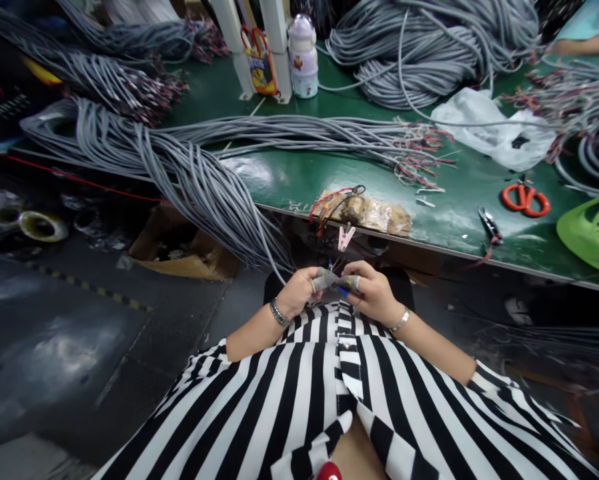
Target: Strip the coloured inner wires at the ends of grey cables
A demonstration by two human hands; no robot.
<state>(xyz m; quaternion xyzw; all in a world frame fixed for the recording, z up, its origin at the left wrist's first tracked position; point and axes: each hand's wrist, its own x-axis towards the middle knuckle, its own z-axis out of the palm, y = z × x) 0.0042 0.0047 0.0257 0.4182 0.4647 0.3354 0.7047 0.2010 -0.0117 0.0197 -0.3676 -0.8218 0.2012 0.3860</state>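
My left hand (297,292) and my right hand (374,292) meet close to my body, just below the front edge of the green table (299,180). Both pinch the end of a grey cable (274,263) that runs up and left into the big bundle of grey cables (194,173) hanging off the table. Thumb and fingertips wear grey tape wraps. Thin coloured wire ends stick up between the hands, and something small and blue shows at the right fingers. A pink clip (346,236) hangs at the table edge just above the hands.
On the table lie more grey cable coils (429,47), a white plastic bag (494,127), orange scissors (525,199), small cutters (489,223), a green fan (594,230) and a bottle (303,57). A cardboard box (179,247) and tape rolls (42,227) sit left. Another person's arm (584,43) shows far right.
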